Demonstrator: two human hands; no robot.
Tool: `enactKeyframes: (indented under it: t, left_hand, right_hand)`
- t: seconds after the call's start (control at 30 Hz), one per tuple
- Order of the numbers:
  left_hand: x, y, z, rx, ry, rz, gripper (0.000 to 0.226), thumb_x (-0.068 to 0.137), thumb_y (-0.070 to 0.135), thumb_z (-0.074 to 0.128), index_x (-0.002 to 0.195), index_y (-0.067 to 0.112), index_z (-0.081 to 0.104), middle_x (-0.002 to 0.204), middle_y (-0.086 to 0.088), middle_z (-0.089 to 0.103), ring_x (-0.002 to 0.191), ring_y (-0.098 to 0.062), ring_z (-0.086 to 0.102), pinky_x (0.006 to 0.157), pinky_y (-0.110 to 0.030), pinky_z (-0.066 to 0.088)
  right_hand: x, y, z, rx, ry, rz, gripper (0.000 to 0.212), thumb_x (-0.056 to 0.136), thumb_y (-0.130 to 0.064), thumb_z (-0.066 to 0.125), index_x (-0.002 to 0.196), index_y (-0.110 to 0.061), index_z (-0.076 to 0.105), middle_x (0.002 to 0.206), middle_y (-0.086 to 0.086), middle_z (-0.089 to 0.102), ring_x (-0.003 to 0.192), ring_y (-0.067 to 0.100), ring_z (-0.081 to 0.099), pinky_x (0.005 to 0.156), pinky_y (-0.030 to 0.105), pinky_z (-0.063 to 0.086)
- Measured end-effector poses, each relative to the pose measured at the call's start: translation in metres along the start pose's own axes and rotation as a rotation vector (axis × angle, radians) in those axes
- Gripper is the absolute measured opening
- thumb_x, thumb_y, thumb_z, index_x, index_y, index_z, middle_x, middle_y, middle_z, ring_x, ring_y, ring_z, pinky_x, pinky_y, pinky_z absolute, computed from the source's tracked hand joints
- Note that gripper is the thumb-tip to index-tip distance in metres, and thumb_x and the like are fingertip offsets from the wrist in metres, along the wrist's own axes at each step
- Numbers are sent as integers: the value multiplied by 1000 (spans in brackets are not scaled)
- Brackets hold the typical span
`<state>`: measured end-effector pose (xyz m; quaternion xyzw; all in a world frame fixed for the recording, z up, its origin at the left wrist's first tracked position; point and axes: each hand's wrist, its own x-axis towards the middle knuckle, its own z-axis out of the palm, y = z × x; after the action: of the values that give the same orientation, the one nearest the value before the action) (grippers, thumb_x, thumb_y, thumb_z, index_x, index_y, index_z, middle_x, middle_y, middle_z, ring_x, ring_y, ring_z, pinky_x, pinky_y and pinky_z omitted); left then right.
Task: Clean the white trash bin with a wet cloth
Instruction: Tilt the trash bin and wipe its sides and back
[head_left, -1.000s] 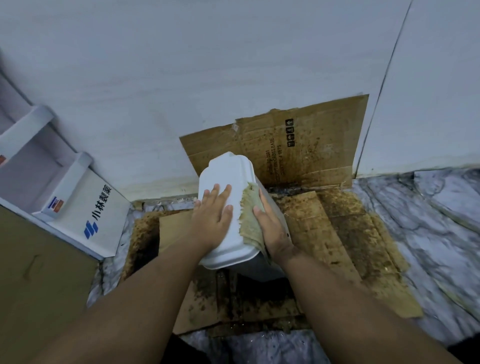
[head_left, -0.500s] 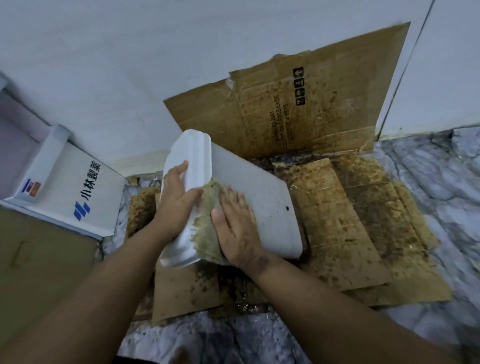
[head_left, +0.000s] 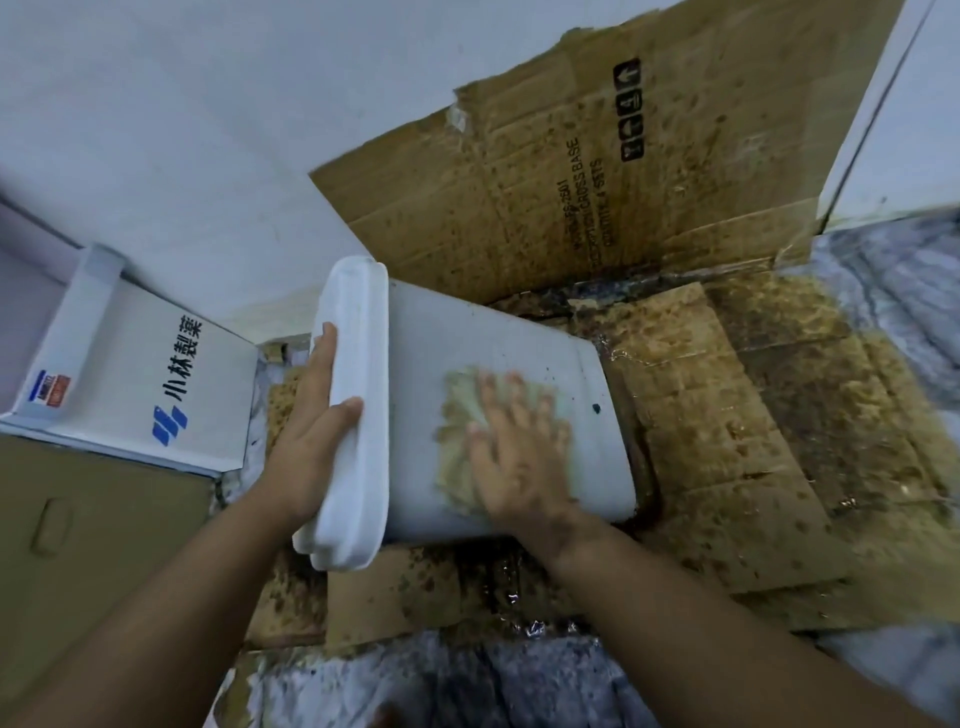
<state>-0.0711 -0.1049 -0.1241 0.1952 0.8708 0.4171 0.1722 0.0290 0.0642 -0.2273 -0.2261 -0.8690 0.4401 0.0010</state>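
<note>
White plastic trash bin (head_left: 498, 364) lies tipped on its side over stained cardboard (head_left: 727, 441) on the floor. My left hand (head_left: 311, 441) grips its lid (head_left: 358, 415), thumb curled over the edge. My right hand (head_left: 514, 457) presses a wet cloth (head_left: 457, 415) flat against its side, fingers spread.

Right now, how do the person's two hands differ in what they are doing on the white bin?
The left hand grips the lid end of the tilted white bin, thumb over the lid's edge, steadying it. The right hand lies flat with fingers spread, pressing the cloth against the bin's side. The left hand touches bare plastic; the right touches mostly cloth. Both rest on the same bin, above the stained cardboard.
</note>
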Motion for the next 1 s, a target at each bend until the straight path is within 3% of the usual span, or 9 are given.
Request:
enactKeyframes:
  t: [0.1, 0.2, 0.37, 0.5, 0.6, 0.67, 0.73, 0.87, 1.0]
  left_hand:
    - [3, 2, 2, -66, -5, -5, 86, 81, 48, 51, 158, 50, 14, 161, 37, 16, 150, 4, 20, 121, -33, 23]
    - [9, -2, -1, -117, 34, -38, 92, 73, 53, 54, 158, 43, 22, 160, 22, 28, 147, -8, 31, 121, -42, 29]
    - [11, -2, -6, -5, 71, -55, 80, 81, 61, 47, 155, 52, 17, 162, 17, 25, 151, -13, 24, 124, -54, 20]
    - [10, 2, 0, 62, 43, -12, 82, 85, 63, 39, 159, 49, 6, 166, 29, 7, 154, 4, 6, 127, -31, 8]
    - [12, 2, 1, 32, 35, 3, 79, 89, 56, 43, 157, 47, 5, 156, 44, 5, 141, 27, 7, 109, 2, 11]
    - [13, 4, 1, 20, 43, -5, 73, 92, 43, 44, 156, 46, 8, 152, 45, 7, 133, 35, 9, 102, 7, 13]
    - [13, 5, 1, 21, 42, -18, 72, 93, 40, 42, 155, 46, 8, 151, 45, 8, 133, 34, 9, 102, 8, 13]
    - [8, 6, 1, 39, 45, -25, 78, 90, 51, 44, 159, 47, 6, 157, 43, 6, 139, 29, 7, 106, 4, 11]
    - [9, 8, 5, 66, 35, -12, 85, 86, 62, 41, 161, 45, 5, 167, 30, 3, 152, 10, 4, 126, -27, 7]
  right_hand:
    - [5, -54, 0, 35, -31, -261, 64, 97, -53, 22, 155, -46, -3, 168, -11, -6, 153, 27, -16, 120, 56, -14]
    - [24, -21, -5, 37, -11, -341, 62, 98, -58, 30, 153, -53, 2, 167, -17, -2, 154, 21, -11, 122, 53, -9]
    - [60, 88, -16, -5, 82, 96, 64, 94, -70, 16, 154, -49, 9, 168, -7, 9, 154, 31, 2, 121, 60, -1]
    - [50, 62, -10, -40, 62, 208, 60, 101, -54, 24, 156, -45, 2, 169, -2, 3, 153, 37, -2, 119, 64, -5]
    - [36, -33, 4, 30, 30, -131, 62, 100, -51, 25, 155, -47, -2, 168, -6, -5, 153, 32, -14, 120, 57, -12]
    - [41, -63, 0, 52, 1, -311, 61, 100, -50, 24, 156, -46, 1, 168, -10, -5, 153, 27, -15, 120, 54, -14]
    - [68, -36, -6, 32, 22, -367, 55, 102, -49, 22, 155, -48, 5, 167, -13, 1, 154, 25, -7, 121, 52, -9]
    - [109, 78, -16, 2, 147, -72, 69, 99, -61, 9, 156, -28, 27, 166, 3, 22, 152, 32, 19, 123, 51, 10]
    - [103, 111, -33, 121, 96, 242, 67, 97, -55, 17, 158, -27, 20, 167, 5, 16, 152, 38, 14, 122, 57, 4]
